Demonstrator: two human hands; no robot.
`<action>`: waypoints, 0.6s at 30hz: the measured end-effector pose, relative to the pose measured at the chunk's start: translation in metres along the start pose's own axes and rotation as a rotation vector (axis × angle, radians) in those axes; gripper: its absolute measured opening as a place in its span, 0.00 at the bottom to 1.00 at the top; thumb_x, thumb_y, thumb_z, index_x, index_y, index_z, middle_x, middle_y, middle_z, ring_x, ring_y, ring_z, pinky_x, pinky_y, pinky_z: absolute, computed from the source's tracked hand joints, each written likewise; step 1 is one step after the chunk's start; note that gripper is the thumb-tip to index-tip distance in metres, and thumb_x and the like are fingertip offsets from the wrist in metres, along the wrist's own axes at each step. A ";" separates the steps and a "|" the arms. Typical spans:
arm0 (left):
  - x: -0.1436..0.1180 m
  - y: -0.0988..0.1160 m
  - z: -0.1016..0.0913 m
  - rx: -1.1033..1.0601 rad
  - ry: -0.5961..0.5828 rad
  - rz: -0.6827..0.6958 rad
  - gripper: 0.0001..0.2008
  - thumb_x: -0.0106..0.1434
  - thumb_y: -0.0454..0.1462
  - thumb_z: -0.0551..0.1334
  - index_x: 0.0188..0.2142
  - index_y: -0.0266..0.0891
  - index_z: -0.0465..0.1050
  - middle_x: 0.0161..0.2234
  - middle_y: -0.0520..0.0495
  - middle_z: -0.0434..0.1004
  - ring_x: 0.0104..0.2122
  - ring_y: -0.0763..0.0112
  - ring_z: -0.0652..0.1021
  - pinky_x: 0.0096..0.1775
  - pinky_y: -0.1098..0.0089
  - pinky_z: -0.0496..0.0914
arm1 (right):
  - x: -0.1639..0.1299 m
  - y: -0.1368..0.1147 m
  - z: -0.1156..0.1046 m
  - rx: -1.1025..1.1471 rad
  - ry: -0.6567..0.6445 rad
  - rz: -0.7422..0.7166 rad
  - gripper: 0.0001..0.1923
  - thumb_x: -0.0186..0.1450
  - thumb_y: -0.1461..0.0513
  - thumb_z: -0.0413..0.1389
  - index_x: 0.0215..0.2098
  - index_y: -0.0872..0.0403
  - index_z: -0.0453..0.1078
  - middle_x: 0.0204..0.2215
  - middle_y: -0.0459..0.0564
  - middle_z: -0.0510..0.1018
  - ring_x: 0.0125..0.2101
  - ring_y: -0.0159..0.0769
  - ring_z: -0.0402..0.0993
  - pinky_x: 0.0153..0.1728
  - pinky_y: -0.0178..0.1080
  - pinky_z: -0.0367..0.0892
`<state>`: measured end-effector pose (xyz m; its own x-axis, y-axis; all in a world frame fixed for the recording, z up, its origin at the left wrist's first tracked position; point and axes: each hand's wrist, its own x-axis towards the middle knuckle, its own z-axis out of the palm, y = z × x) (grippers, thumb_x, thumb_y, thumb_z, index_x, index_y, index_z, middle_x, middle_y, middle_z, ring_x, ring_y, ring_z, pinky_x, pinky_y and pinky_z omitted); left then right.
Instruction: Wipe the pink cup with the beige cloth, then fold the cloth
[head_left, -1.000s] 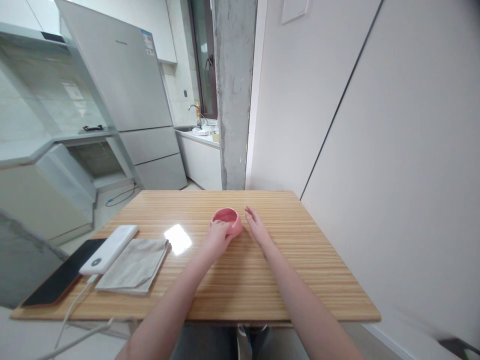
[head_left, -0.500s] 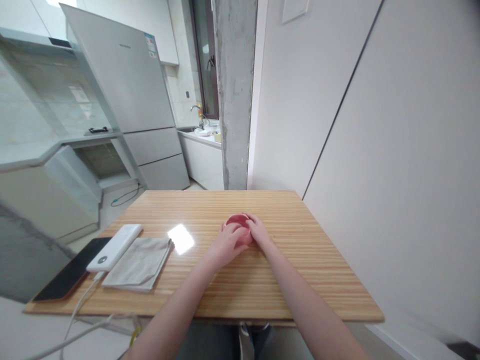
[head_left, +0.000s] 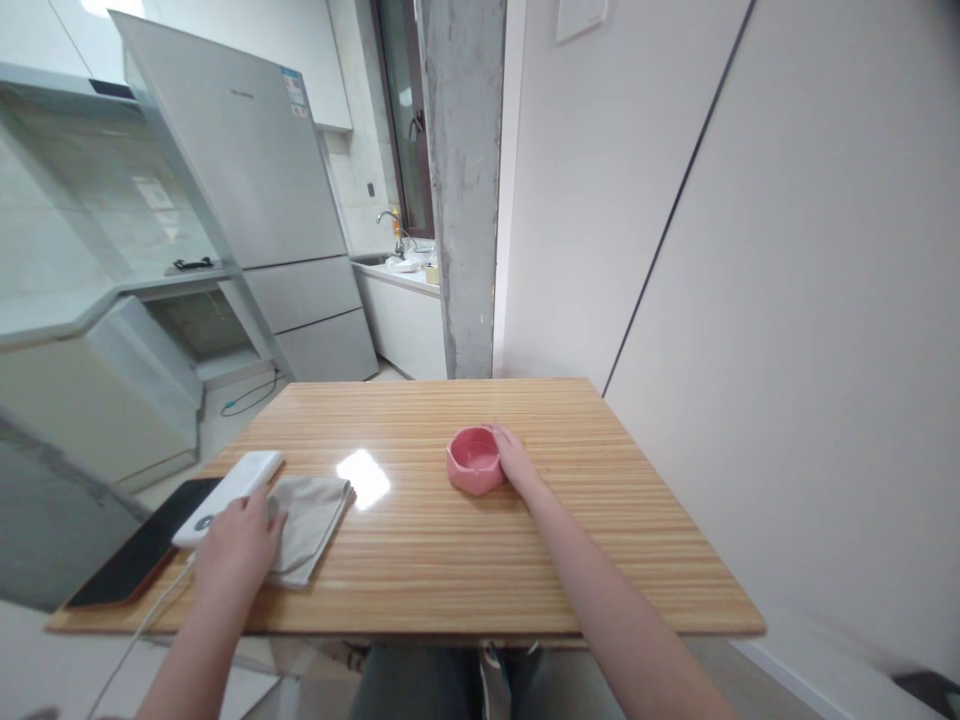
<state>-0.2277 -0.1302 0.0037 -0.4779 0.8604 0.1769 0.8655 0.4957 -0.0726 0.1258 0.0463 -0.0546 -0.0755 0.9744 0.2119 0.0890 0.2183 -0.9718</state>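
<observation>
Pink little bowl (head_left: 473, 460) sits around the middle of the wooden table (head_left: 480, 560), and my right hand (head_left: 514, 461) is resting against its 3 o'clock side, fingers curled loosely on the wall, not really clamping it. Half a second ago both hands were cupped on it; now my left hand (head_left: 234, 545) has let go and swung out to 9 o'clock, landing palm-down on the folded grey cloth (head_left: 309, 512), fingers spread flat, nothing pinched yet. So the bowl's steadied by 1 hand only and the cloth is what's getting attention. White power bank (head_left: 229, 484) is just beside that hand, touching the cloth's edge, cable trailing off the table, with a dark phone (head_left: 131, 556) at its far left. Fridge (head_left: 247, 170) has a logo and sticker (too small to read).
</observation>
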 end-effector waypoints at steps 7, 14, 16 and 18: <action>-0.005 0.043 -0.015 -0.248 -0.284 0.104 0.25 0.55 0.50 0.54 0.45 0.36 0.68 0.41 0.37 0.75 0.43 0.51 0.74 0.41 0.60 0.65 | -0.007 -0.021 -0.009 -0.152 0.081 -0.129 0.20 0.63 0.52 0.46 0.47 0.54 0.67 0.50 0.55 0.71 0.53 0.38 0.64 0.57 0.45 0.55; -0.018 0.150 -0.071 -0.664 -0.436 0.697 0.12 0.51 0.45 0.59 0.30 0.39 0.68 0.30 0.51 0.73 0.32 0.67 0.71 0.35 0.69 0.64 | -0.026 -0.081 -0.034 0.134 -0.428 -0.093 0.25 0.58 0.48 0.54 0.48 0.53 0.68 0.43 0.53 0.76 0.44 0.40 0.72 0.47 0.44 0.66; -0.016 0.180 -0.089 -0.809 -0.456 0.780 0.12 0.51 0.44 0.61 0.33 0.39 0.69 0.32 0.52 0.73 0.34 0.68 0.71 0.36 0.70 0.64 | -0.033 -0.091 -0.044 0.153 -0.693 -0.004 0.27 0.55 0.48 0.58 0.47 0.54 0.69 0.42 0.52 0.76 0.44 0.41 0.72 0.45 0.43 0.66; -0.008 0.203 -0.099 -0.939 -0.445 0.785 0.14 0.50 0.44 0.62 0.33 0.38 0.69 0.31 0.52 0.72 0.33 0.69 0.71 0.34 0.71 0.64 | -0.037 -0.093 -0.052 0.130 -0.777 0.112 0.25 0.50 0.53 0.62 0.44 0.55 0.71 0.40 0.50 0.78 0.41 0.41 0.73 0.43 0.43 0.68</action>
<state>-0.0333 -0.0486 0.0852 0.3488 0.9359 0.0498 0.6219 -0.2709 0.7347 0.1721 -0.0069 0.0337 -0.7485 0.6626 0.0264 0.0240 0.0668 -0.9975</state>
